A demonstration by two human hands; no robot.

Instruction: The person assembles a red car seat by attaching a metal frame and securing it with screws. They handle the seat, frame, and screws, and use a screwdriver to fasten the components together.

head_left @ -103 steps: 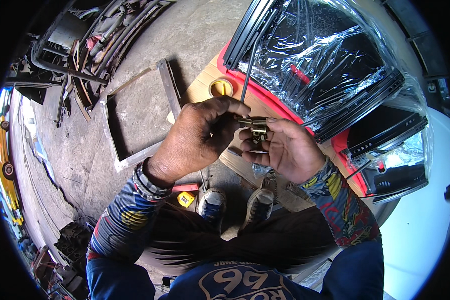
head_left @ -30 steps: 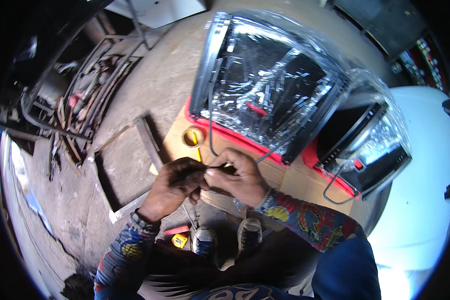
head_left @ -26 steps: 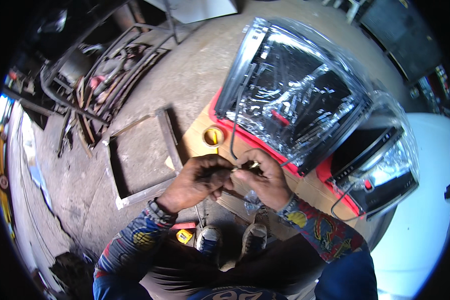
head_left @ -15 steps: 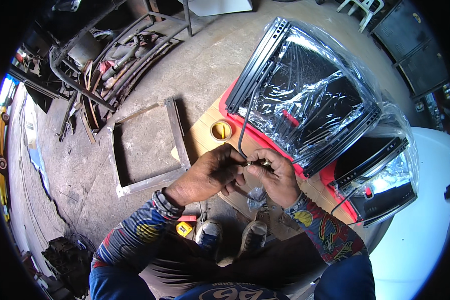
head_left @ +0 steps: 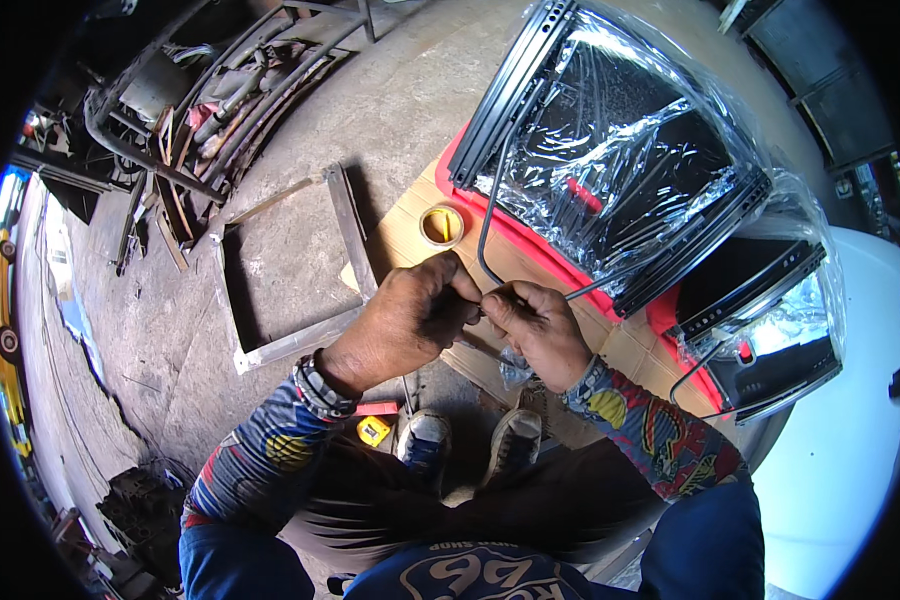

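My left hand (head_left: 402, 322) is closed, its fingers curled in front of me. My right hand (head_left: 540, 332) meets it in a pinch, fingertips almost touching. Whatever small piece lies between them is mostly hidden by the fingers. Just beyond the hands, a bent dark metal rod (head_left: 483, 250) runs along the near side of a black and red seat (head_left: 620, 150), which lies wrapped in clear plastic with its slotted rails showing. Below my right hand is a small clear plastic bag (head_left: 515, 368).
A tape roll (head_left: 454, 217) with something yellow inside rests on the cardboard (head_left: 407, 240). To the left lies a rectangular metal frame (head_left: 295, 345). A yellow tape measure (head_left: 373, 431) sits by my shoes. A second wrapped seat (head_left: 760, 310) is at right; scrap metal (head_left: 225, 120) is piled far left.
Both hands have shifted slightly, and their fingers are drawn more tightly together. A shiny small metal piece that showed in my right fingers is now hidden. The view has tilted a little.
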